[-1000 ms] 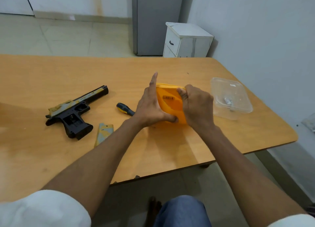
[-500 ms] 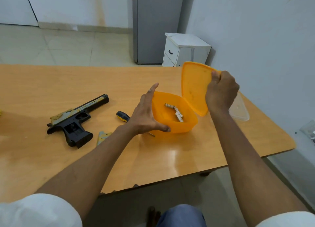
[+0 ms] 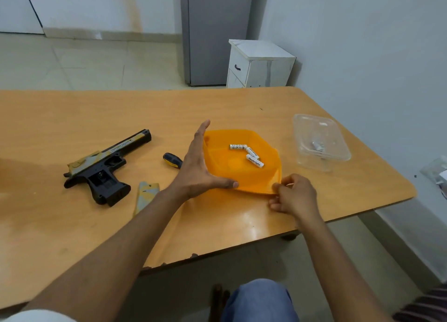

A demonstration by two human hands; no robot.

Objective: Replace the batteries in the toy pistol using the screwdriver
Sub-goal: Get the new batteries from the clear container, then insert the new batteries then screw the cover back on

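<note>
- The right hand pinches the near edge of an orange lid with curled fingers.
- The left hand, fingers straight, presses against the orange box holding three white batteries.
- Left on the table: a loose battery cover, the toy pistol, the screwdriver partly hidden.
- Farther right, a clear container.

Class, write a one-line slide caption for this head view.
Left hand steadies orange tub holding batteries.

L hand flat on orange box w/ 3 batteries, R hand pinches lid near table's front edge
</note>
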